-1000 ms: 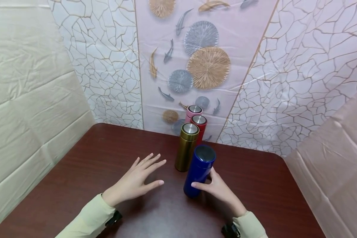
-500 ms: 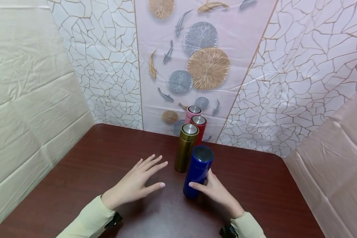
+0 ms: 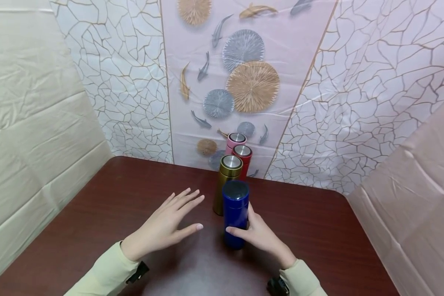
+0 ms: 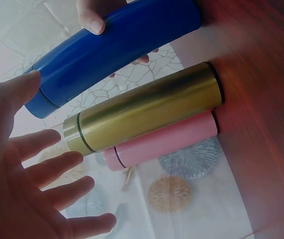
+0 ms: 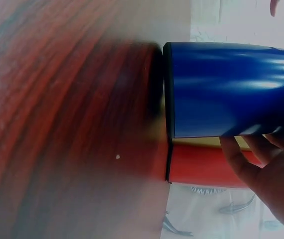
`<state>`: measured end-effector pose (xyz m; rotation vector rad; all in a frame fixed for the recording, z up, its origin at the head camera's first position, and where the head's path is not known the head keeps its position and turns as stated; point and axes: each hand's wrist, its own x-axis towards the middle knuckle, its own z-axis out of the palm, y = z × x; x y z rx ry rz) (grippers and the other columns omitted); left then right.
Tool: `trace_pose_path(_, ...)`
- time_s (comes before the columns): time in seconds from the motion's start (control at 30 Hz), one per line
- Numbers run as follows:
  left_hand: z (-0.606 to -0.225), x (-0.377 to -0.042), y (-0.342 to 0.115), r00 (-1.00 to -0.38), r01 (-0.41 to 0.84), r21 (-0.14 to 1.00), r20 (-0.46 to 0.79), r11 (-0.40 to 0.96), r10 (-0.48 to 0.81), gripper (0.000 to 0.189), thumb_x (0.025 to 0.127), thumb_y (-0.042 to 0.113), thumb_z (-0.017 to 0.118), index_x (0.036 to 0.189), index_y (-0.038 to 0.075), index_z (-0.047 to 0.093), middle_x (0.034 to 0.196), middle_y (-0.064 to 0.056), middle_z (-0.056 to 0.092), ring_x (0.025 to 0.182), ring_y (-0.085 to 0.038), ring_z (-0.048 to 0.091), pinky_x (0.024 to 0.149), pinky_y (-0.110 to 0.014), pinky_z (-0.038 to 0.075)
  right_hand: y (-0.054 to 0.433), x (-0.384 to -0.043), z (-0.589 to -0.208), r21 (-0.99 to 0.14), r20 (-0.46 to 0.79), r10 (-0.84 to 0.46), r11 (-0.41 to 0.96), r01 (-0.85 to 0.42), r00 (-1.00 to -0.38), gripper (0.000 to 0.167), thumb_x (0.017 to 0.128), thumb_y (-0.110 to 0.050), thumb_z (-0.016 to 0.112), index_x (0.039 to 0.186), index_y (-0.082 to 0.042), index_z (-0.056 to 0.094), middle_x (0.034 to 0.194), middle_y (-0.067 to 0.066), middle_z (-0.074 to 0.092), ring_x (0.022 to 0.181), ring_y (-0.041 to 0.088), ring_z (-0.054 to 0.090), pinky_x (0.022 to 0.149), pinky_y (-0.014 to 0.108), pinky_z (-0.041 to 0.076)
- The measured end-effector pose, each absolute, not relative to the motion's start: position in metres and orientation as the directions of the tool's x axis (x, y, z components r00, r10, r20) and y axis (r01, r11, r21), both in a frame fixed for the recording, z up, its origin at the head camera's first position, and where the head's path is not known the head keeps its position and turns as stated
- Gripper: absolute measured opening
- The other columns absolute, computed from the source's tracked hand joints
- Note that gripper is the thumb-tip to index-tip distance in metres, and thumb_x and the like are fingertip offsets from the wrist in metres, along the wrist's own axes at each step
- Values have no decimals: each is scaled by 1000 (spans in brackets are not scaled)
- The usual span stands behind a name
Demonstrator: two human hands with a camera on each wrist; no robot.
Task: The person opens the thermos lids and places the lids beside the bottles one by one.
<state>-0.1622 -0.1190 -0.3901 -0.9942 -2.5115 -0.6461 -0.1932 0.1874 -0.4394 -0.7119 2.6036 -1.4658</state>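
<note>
My right hand grips a blue vacuum flask low on its body, thumb in front and fingers round its right side. The flask stands nearly upright, its dark lid facing up, and overlaps a gold vacuum flask behind it. In the right wrist view, the dark base of the blue flask is right at the tabletop. My left hand hovers to the left of the blue flask, fingers spread and holding nothing. Seen from the left wrist, the left thumb overlaps the lid end of the blue flask.
Behind the gold flask stand a red vacuum flask and a pink one, partly hidden, in a line towards the back. The dark wood table ends at a patterned cloth backdrop, with plain cloth walls on both sides.
My right hand has brought the blue flask from a rightward tilt to nearly upright, its top moving left in front of the gold flask. The head view has shifted slightly; the left hand stays spread.
</note>
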Motion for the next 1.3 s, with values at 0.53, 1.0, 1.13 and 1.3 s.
trace_pose_path(0.53, -359, -170, -109, -561, 797, 219, 614, 562, 556, 75, 96, 52, 64, 157, 17, 38, 156, -5, 42, 147, -26, 34, 117, -57, 25, 184, -188, -430, -817, 148, -441, 450, -360, -885, 91, 83, -36, 84, 154, -29, 27, 137, 3, 59, 118, 21, 62, 97, 51, 51)
trace_pose_path(1.0, -351, -167, -89, -405, 897, 94, 571, 433, 714, 77, 89, 48, 75, 153, 20, 43, 159, -5, 38, 150, -28, 26, 111, -71, 21, 171, -177, -435, -735, 235, -490, 475, -483, -839, 83, 79, -47, 85, 147, -37, 38, 130, -9, 61, 112, 12, 62, 95, 39, 51)
trace_pose_path(1.13, -354, -165, -89, -353, 922, 65, 544, 382, 761, 76, 89, 49, 75, 152, 20, 44, 158, -7, 39, 150, -28, 26, 111, -69, 25, 167, -171, -434, -654, 235, -514, 544, -525, -825, 84, 79, -53, 82, 149, -36, 39, 137, -10, 56, 116, 15, 56, 97, 45, 47)
trace_pose_path(1.3, -358, -164, -91, -308, 947, 82, 515, 312, 800, 73, 91, 49, 73, 152, 19, 45, 158, -7, 39, 150, -26, 27, 115, -59, 28, 166, -168, -435, -590, 282, -556, 542, -599, -782, 86, 80, -51, 83, 152, -34, 40, 149, -8, 48, 125, 18, 50, 101, 49, 42)
